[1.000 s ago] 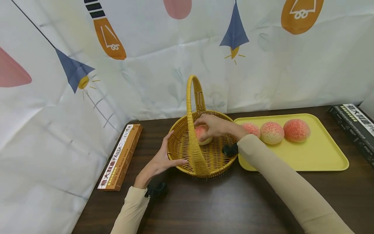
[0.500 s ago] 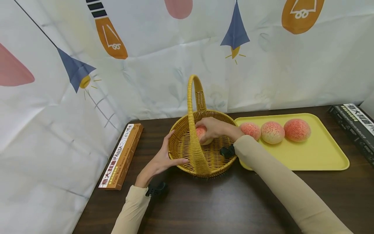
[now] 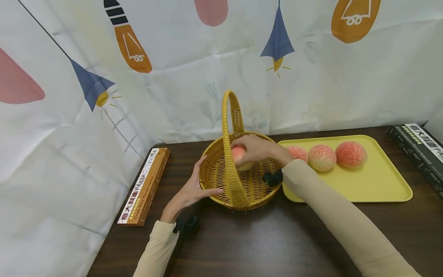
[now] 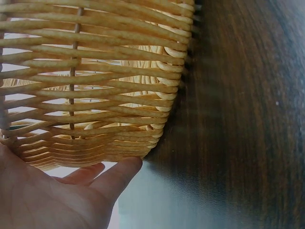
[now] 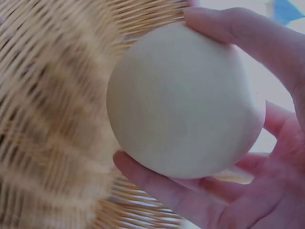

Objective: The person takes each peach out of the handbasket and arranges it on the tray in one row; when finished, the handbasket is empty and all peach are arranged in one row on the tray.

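A round yellow wicker basket (image 3: 256, 194) with a tall arched handle stands on the dark table. My left hand (image 3: 188, 191) rests against the basket's left side, thumb stretched over the front rim and fingers spread along the outside; the left wrist view shows the fingers (image 4: 116, 179) touching the weave. Inside the basket, my right hand (image 3: 257, 149) holds a pink-and-cream peach (image 3: 238, 154), fingers and thumb curved round it. Its smooth pale side faces the right wrist camera. Whether the peach touches the basket floor I cannot tell.
Right of the basket lies a yellow tray (image 3: 373, 184) bearing three more pink-speckled peaches (image 3: 322, 157), the leftmost partly behind the right arm. An orange pasta box (image 3: 144, 187) lies at left, a black box (image 3: 417, 154) at far right. A printed cloth (image 3: 194, 104) hangs behind the table.
The right hand shifts slightly inside the basket, its grip on the peach kept. The left hand and basket stay in place; the head view drifts a little.
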`<state>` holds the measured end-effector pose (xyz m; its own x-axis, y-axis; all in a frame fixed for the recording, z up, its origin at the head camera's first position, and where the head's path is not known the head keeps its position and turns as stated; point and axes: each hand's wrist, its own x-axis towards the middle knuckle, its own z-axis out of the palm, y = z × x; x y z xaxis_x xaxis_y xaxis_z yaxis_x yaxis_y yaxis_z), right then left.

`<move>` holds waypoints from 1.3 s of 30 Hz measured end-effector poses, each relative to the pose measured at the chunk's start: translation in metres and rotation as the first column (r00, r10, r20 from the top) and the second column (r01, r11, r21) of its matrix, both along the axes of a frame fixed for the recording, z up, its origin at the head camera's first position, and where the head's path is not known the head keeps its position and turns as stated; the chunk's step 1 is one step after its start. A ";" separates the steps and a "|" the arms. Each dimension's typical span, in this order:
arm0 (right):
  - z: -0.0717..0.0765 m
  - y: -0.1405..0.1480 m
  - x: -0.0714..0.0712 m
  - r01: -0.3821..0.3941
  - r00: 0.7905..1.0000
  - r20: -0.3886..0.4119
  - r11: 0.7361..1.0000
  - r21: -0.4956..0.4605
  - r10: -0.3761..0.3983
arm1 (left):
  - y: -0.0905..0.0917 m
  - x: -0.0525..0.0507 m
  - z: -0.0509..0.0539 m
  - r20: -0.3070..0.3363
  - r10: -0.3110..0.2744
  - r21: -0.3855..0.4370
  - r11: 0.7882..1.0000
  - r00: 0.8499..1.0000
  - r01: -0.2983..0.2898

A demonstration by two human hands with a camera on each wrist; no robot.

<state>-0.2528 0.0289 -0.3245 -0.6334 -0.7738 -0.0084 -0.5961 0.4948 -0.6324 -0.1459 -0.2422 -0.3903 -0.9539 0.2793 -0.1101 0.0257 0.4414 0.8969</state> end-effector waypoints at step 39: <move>-0.045 0.306 0.069 0.849 0.491 -0.122 0.505 -0.153 -0.862 | 0.000 0.000 0.003 -0.022 -0.018 -0.013 1.000 1.000 0.018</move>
